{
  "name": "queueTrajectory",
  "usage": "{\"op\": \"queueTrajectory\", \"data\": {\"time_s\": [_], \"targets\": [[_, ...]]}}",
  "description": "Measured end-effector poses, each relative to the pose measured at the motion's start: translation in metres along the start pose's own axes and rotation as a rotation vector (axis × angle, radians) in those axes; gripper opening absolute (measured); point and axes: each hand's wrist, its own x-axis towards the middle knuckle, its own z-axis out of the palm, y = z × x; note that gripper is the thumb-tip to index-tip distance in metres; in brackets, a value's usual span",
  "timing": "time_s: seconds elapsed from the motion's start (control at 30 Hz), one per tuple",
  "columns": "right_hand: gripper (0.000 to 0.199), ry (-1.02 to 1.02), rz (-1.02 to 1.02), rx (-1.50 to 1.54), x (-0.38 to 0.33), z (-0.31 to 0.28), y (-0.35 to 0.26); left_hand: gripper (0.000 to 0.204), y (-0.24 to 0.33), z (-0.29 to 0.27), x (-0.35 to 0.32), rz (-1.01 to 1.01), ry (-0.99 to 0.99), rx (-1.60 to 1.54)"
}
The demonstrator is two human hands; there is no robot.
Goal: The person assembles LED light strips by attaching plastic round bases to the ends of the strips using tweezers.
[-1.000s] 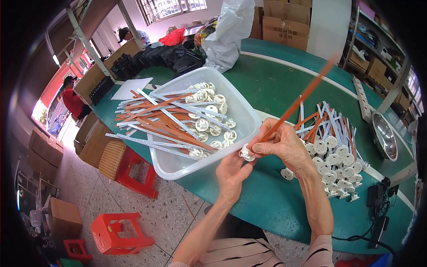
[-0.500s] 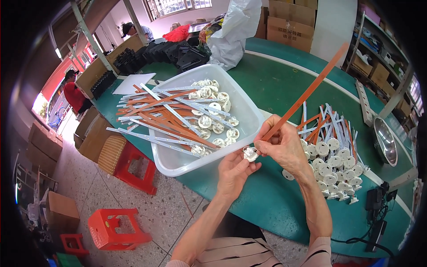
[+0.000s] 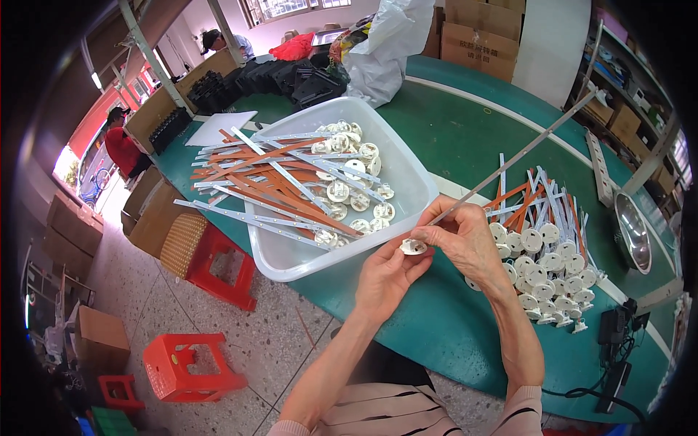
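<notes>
My left hand (image 3: 383, 280) pinches a small round white plastic base (image 3: 414, 248) between thumb and fingers, in front of the tub's near right corner. Above it, my right hand (image 3: 469, 240) grips the lower end of a long thin strip (image 3: 525, 151), now seen nearly edge-on, which slants up to the right. The fingertips of both hands meet at the base; whether the strip is joined to it is hidden by my right fingers. A translucent white tub (image 3: 291, 272) holds grey and orange-brown strips (image 3: 280, 190) with round white bases at their ends. To the right lies a pile of similar white-based strips (image 3: 542, 272).
On the green table (image 3: 443, 309) are a metal bowl (image 3: 631, 231), black adapters with cables (image 3: 616, 327), black parts (image 3: 298, 83) and a white plastic bag (image 3: 382, 58). Red stools (image 3: 190, 367) stand on the floor at left. Two people are in the background.
The strip has turned from its broad orange-brown side to almost edge-on, and its far end has swung right and lower. The white base has tilted in my left fingers.
</notes>
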Motion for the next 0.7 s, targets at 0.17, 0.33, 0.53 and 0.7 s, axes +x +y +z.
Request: {"op": "queueTrajectory", "data": {"time_s": [0.17,0.33,0.53,0.7], "targets": [[0.011,-0.008,0.100,0.138,0.000,0.005,0.000,0.043,-0.001,0.006,0.001,-0.013,0.006,-0.115],[0.011,-0.025,0.069,0.006,0.001,0.007,0.001,0.037,0.000,0.004,0.001,0.027,0.080,0.038],[0.012,-0.011,0.011,0.043,0.001,0.016,0.014,0.037,-0.004,0.002,0.000,0.094,0.174,0.147],[0.012,-0.008,0.005,0.045,0.000,0.018,0.014,0.035,-0.006,0.005,0.001,0.118,0.226,0.190]]}}
